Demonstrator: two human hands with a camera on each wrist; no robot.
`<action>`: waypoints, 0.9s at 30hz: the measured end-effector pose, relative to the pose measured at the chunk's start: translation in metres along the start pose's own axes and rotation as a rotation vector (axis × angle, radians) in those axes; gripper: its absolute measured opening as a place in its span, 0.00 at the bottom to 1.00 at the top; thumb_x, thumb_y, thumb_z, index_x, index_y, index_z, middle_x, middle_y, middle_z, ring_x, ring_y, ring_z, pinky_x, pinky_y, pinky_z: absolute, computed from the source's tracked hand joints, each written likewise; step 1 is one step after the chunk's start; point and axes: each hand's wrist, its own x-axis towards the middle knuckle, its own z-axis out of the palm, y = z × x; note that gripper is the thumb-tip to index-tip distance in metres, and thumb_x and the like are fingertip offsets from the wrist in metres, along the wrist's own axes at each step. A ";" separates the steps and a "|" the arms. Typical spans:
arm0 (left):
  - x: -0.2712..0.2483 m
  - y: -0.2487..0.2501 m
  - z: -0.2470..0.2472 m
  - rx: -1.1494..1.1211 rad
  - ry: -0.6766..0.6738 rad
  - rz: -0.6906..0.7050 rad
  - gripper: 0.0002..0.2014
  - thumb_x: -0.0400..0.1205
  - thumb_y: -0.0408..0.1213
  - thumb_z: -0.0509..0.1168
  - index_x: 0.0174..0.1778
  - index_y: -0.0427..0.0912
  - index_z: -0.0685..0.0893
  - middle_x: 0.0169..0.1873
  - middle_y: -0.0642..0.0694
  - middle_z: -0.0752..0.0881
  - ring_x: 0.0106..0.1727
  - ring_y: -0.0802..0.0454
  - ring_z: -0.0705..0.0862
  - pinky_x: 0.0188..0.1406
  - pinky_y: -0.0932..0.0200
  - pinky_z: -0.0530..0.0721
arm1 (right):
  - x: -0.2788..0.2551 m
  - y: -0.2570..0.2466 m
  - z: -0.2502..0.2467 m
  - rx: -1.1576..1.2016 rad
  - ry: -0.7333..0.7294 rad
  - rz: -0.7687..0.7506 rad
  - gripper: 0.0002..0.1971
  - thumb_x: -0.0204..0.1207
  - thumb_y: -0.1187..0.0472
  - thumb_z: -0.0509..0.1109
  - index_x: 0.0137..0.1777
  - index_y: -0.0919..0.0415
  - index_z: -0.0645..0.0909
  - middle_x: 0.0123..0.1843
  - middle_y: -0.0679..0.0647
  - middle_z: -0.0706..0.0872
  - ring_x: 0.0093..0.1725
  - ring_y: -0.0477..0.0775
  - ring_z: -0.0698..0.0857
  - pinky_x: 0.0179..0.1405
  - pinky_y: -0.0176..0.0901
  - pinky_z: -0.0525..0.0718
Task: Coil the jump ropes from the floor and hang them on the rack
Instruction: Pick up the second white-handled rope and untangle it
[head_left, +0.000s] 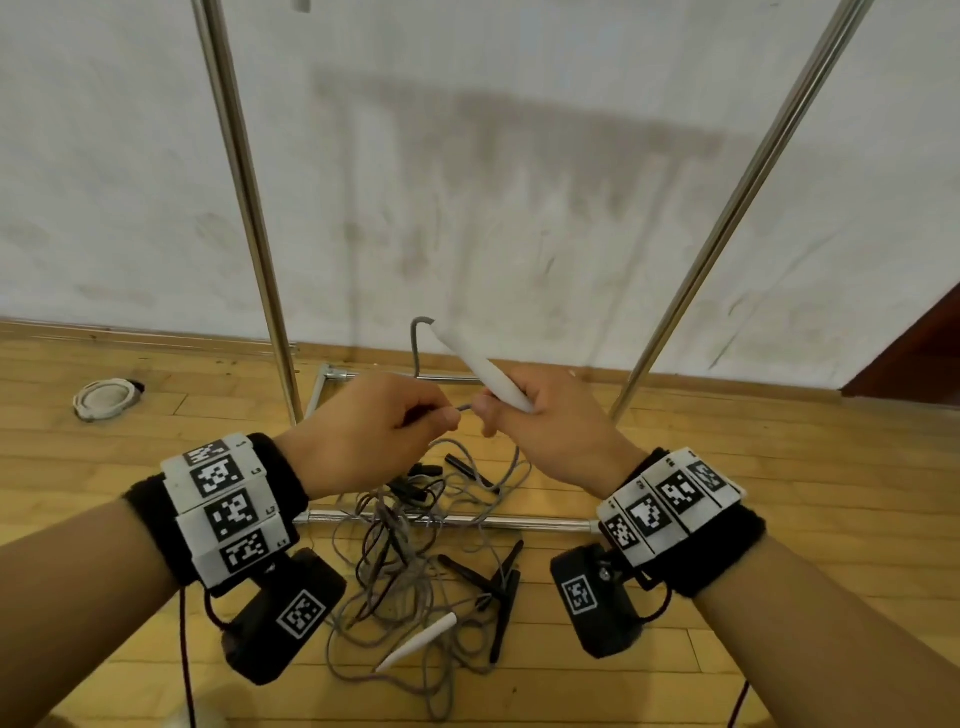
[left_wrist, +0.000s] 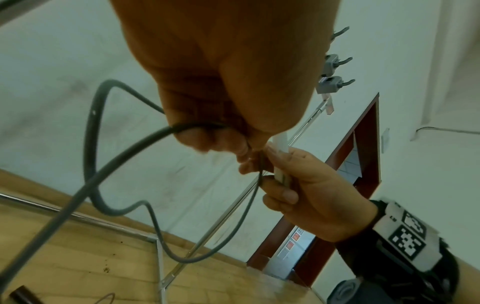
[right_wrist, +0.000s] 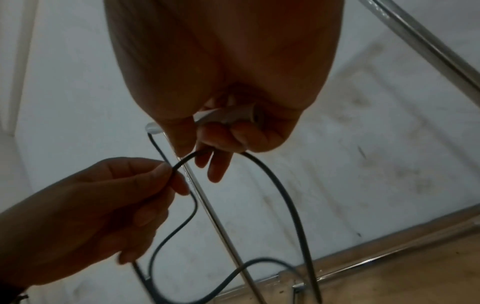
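My right hand (head_left: 511, 402) grips a white jump-rope handle (head_left: 480, 366) that points up and left; its grey cord (head_left: 415, 343) bends out of the tip and drops down. My left hand (head_left: 415, 415) pinches that grey cord (left_wrist: 124, 156) right beside the right hand. In the right wrist view the right hand (right_wrist: 221, 131) also holds a loop of the cord (right_wrist: 280, 189) under the white handle (right_wrist: 228, 116). The other white handle (head_left: 418, 642) lies on the floor in a tangle of grey ropes (head_left: 415, 577) with several black handles (head_left: 501, 592). The rack (head_left: 244, 208) stands just behind.
The metal rack's two uprights (head_left: 737, 208) rise against a stained white wall, and its base bars (head_left: 452, 519) lie on the wooden floor under the tangle. A white coiled item (head_left: 104, 399) lies at the left by the wall. A doorway (left_wrist: 345, 185) opens at the right.
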 end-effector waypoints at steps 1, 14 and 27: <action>0.000 -0.002 0.000 -0.020 -0.014 -0.013 0.11 0.87 0.47 0.61 0.41 0.53 0.86 0.29 0.54 0.86 0.25 0.59 0.82 0.24 0.66 0.78 | 0.000 -0.002 0.000 -0.009 0.011 -0.003 0.10 0.80 0.51 0.71 0.36 0.43 0.81 0.30 0.42 0.85 0.26 0.38 0.78 0.27 0.29 0.73; -0.006 -0.047 0.014 0.012 -0.442 -0.238 0.16 0.91 0.44 0.52 0.49 0.49 0.85 0.47 0.54 0.88 0.52 0.55 0.85 0.58 0.57 0.81 | 0.007 0.001 -0.044 -0.079 0.370 -0.097 0.17 0.82 0.52 0.70 0.41 0.67 0.81 0.26 0.53 0.76 0.25 0.44 0.70 0.23 0.37 0.69; 0.002 -0.021 0.003 0.061 -0.143 -0.045 0.14 0.89 0.45 0.57 0.41 0.52 0.85 0.23 0.62 0.80 0.24 0.64 0.76 0.25 0.71 0.72 | 0.001 0.021 -0.024 -0.098 -0.019 0.069 0.04 0.79 0.52 0.73 0.48 0.48 0.89 0.33 0.52 0.88 0.27 0.42 0.78 0.29 0.37 0.73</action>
